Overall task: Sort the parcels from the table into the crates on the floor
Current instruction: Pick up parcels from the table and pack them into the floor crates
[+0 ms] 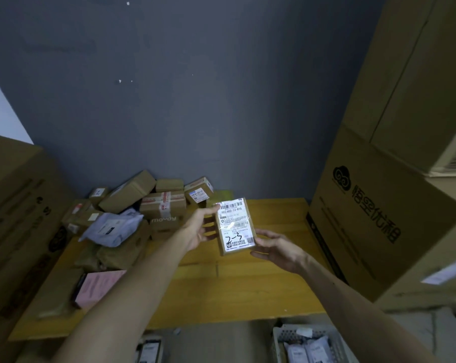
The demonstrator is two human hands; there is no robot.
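I hold a small flat cardboard parcel (236, 226) upright above the wooden table (237, 284); its white label faces me with "2-3" handwritten on it. My left hand (200, 227) grips its left edge, thumb on the top corner and fingers behind. My right hand (276, 248) holds its lower right corner. A heap of other parcels (132, 213), brown boxes and a grey poly bag, lies on the table's back left. A white crate (281, 336) with bagged parcels inside stands on the floor at the lower right, and another crate (149, 348) shows partly at the bottom centre.
A pink parcel (98, 286) lies near the table's front left. Large cardboard boxes flank the table: one on the left (14, 213), a printed stack on the right (386, 205). A dark grey wall (195, 100) stands behind.
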